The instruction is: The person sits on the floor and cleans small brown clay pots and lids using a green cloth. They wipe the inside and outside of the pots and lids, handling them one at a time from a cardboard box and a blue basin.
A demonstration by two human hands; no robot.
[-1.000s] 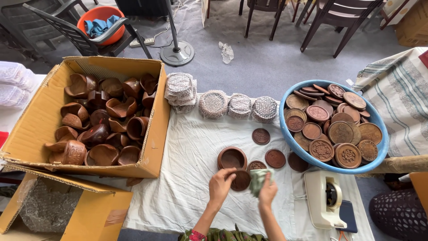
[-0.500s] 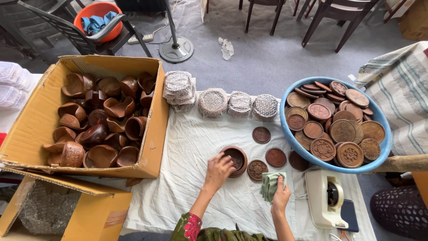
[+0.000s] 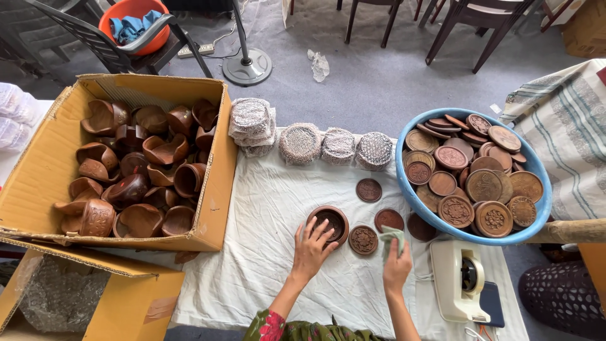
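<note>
1. Wooden and round, a small carved bowl (image 3: 329, 223) sits on the white cloth (image 3: 265, 252) that covers the counter; the left hand (image 3: 310, 248) rests on its near rim, fingers spread and loose.
2. Right hand (image 3: 396, 265) is closed around a crumpled pale green rag (image 3: 389, 239), held just above the cloth.
3. Between the two hands lies a carved wooden disc (image 3: 363, 240); two more discs (image 3: 389, 219) lie just beyond it.
4. To the right, a blue basin (image 3: 472, 237) heaped with carved lids crowds the rag hand, and a white tape dispenser (image 3: 459, 281) stands near the wrist.
5. To the left, a cardboard box (image 3: 38, 170) is full of dark wooden bowls.
6. Four bundles (image 3: 300, 143), seemingly wrapped in foam netting, line the far edge.
</note>
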